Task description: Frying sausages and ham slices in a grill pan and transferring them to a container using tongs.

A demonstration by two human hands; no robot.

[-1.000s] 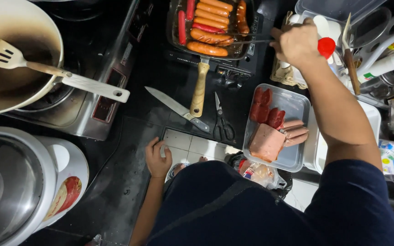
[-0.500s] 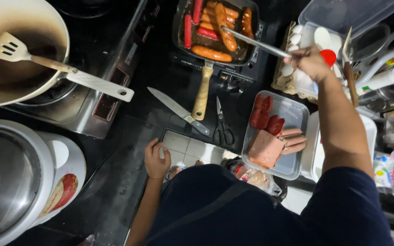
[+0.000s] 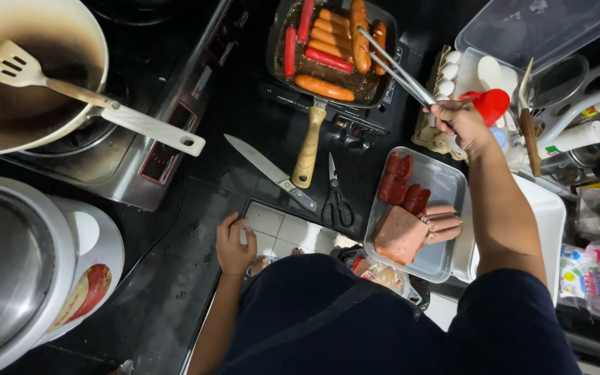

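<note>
Metal tongs [image 3: 394, 66] gripped by right hand [image 3: 461, 123] over rectangular black pan of sausages [image 3: 333, 52].
Left hand [image 3: 234, 242] rests open on counter edge; hot grease could be splashed if a sausage is dropped.

Sausages [image 3: 324, 87] are lying in the grill pan [image 3: 278, 28], sitting behind the knife [image 3: 267, 170] and scissors [image 3: 335, 198]. A meat tray [image 3: 446, 187] is resting right of the scissors. The spatula [image 3: 71, 90] is lying in the wok [image 3: 95, 48], far left.

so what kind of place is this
Most likely a home kitchen counter. A square pan of sausages sits on a portable burner, the right hand works tongs over it, and a rice cooker stands beside the left hand.
</note>
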